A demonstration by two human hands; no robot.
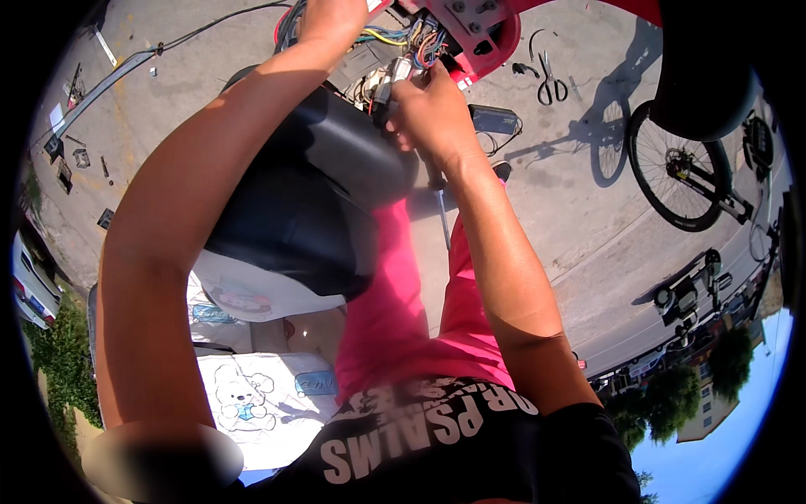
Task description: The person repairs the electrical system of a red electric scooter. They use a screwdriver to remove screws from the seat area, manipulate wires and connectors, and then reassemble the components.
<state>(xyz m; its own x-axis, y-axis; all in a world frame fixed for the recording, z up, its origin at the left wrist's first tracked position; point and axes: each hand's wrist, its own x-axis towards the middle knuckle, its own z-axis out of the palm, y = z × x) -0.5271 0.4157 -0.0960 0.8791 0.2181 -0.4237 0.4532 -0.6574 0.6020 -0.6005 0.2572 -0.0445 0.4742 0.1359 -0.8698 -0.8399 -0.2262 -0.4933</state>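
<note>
Wiring of many colours [411, 42], a loose bundle of thin yellow, blue, red and green leads, spills out of the opened red plastic body of a scooter [487, 34] at the top of our view, just above the black padded seat [311, 193]. Our right hand [432, 113] is clenched around a small grey connector block [388, 84] at the end of that bundle, thumb and fingers pinching it. Our left hand [332, 17] reaches up into the same cavity beside the wires; its fingers run out of view, so we cannot tell whether it grips anything. We judge the leads to be light, limp and easily kinked, with joints that could pull loose, so the firmer hold is on the stiff connector housing and not on the strands themselves. A slim metal-shafted screwdriver [441, 210] hangs below our right wrist, over the pink trousers [403, 311]. On the concrete ground [571, 193] lie black-handled scissors [550, 84] and a flat black box [494, 119], well apart from a parked bicycle wheel [676, 172].
</note>
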